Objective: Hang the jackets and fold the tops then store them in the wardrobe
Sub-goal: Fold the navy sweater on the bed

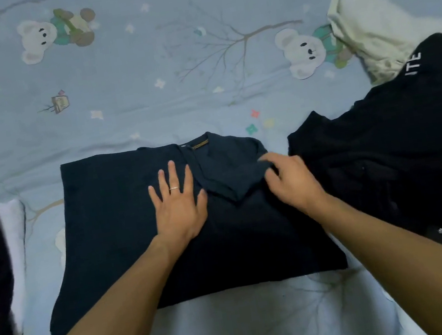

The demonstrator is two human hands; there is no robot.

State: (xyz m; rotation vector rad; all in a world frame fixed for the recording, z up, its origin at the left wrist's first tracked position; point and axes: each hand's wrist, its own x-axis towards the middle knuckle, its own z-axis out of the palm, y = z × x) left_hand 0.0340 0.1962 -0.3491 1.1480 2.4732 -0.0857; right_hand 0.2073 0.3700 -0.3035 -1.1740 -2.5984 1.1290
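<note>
Bear-print bed sheet (122,101) with a navy top (115,242) spread out near the front edge. Left hand (177,203) presses it flat, fingers wide; right hand (292,177) pinches the folded-in sleeve (239,174). Let go unevenly and that fold slumps. Black pile (386,158) at the right edge: can't tell what's in it

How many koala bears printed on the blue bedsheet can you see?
2. One koala is printed at the upper left of the bedsheet; the other koala is at the upper right, beside the cream garment. Clothes may hide more.
</note>
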